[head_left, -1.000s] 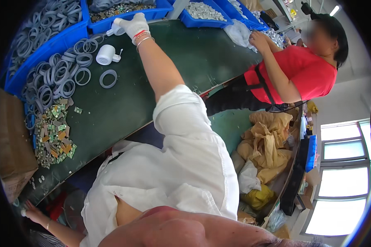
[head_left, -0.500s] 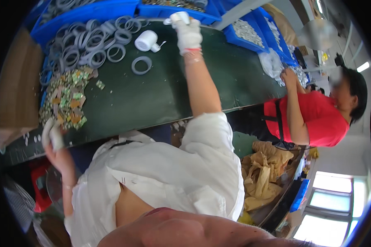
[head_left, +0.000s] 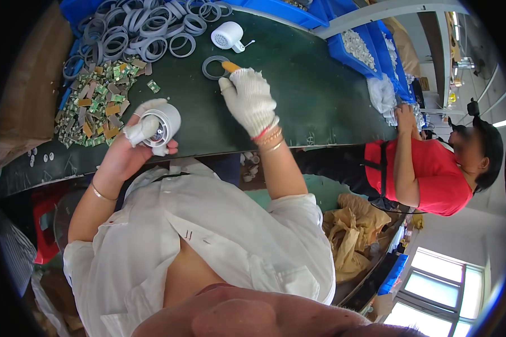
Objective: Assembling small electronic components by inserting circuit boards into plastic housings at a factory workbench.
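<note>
My left hand, with white coverings on some fingers, is closed around a white round plastic housing. The housing is tilted, showing its hollow inside with small parts I cannot make out. My right hand wears a white knitted glove with a yellow tip on the index finger. Thumb and index are stretched apart at the near right edge of a loose grey ring, the fingertip at its rim. Beyond that ring lies another white housing with a perforated face and a short stem. The remaining right fingers are partly hidden.
Many grey rings are heaped at the far left, beside a pile of small circuit boards. A cardboard box borders the green table. Blue bins stand at the back right. A person in red works at the right.
My right hand has come back from the far bin, where it held a white part, to the loose ring. My left hand has left the circuit board pile and now holds a white housing.
</note>
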A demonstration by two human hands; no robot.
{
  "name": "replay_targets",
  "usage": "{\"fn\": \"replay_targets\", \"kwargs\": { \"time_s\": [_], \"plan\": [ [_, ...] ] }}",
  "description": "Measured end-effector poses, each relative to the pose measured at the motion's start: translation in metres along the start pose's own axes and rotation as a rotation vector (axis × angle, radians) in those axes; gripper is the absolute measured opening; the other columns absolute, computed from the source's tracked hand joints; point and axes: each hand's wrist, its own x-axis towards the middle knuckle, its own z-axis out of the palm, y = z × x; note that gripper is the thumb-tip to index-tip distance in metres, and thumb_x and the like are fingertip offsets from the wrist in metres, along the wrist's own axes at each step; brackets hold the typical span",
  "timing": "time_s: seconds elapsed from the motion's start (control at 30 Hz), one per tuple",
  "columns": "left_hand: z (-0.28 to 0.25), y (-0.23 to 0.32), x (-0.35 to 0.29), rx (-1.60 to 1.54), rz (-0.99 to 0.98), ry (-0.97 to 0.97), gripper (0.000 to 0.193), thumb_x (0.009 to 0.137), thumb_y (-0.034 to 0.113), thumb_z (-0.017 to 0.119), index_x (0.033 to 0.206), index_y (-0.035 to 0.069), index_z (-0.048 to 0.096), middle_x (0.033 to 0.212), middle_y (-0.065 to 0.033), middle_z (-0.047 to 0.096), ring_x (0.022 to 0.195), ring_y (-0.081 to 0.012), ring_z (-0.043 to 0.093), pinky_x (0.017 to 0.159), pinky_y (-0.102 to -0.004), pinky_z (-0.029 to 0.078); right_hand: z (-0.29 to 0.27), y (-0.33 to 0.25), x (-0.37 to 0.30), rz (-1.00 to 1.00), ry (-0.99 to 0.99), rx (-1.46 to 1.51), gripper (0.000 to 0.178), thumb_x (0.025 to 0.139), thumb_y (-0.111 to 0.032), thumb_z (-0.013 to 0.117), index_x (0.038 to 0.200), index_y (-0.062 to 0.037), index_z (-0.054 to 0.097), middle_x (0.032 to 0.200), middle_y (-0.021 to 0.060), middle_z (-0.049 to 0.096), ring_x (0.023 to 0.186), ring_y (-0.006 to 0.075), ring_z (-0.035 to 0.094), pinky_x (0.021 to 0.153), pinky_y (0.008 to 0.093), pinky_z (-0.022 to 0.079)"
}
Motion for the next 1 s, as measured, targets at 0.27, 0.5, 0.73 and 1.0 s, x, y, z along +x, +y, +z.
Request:
{"fn": "replay_targets", "kwargs": {
  "time_s": [0.27,0.5,0.73,1.0],
  "plan": [
    [-0.004,0.014,-0.004,0.327,0.102,0.245,0.055,0.096,0.033,0.058,0.143,0.013,0.039,0.116,-0.0074,0.058,0.093,-0.0187,0.064,0.079,-0.0332,0.055,-0.048,-0.044,0.0,-0.016,-0.004,0.259,0.012,0.079,-0.017,0.068,0.077,-0.0055,0.071,0.099,0.0116,0.068,0.094,0.0303,0.06,0.08,0.0366,0.047],
    [-0.009,-0.012,0.009,-0.027,0.13,-0.065,0.073,0.097,0.044,0.052,0.151,0.009,0.021,0.141,-0.0115,0.044,0.124,-0.0254,0.051,0.104,-0.0435,0.045,-0.05,-0.09,-0.018,0.621,-0.42,1.253,0.021,0.09,-0.01,0.058,0.106,0.0015,0.066,0.086,0.0042,0.065,0.077,0.0098,0.056,0.072,0.0248,0.046],
    [0.006,-0.015,0.0,0.109,0.154,0.009,0.1,0.075,-0.004,0.074,0.154,0.013,0.016,0.137,-0.0077,0.045,0.119,-0.0183,0.05,0.1,-0.0339,0.045,-0.053,-0.087,-0.017,0.573,-0.496,1.17,0.027,0.087,-0.005,0.064,0.113,0.0027,0.064,0.093,0.007,0.07,0.087,0.0096,0.063,0.08,0.0231,0.049],
    [0.006,-0.021,-0.003,0.235,0.232,0.063,0.1,0.074,-0.007,0.074,0.154,0.014,0.019,0.138,-0.006,0.045,0.122,-0.016,0.048,0.102,-0.0312,0.04,-0.049,-0.097,-0.018,0.504,-0.408,1.209,0.024,0.089,-0.016,0.063,0.105,0.0005,0.068,0.083,0.0083,0.07,0.07,0.014,0.061,0.069,0.0274,0.048]
  ]
}}
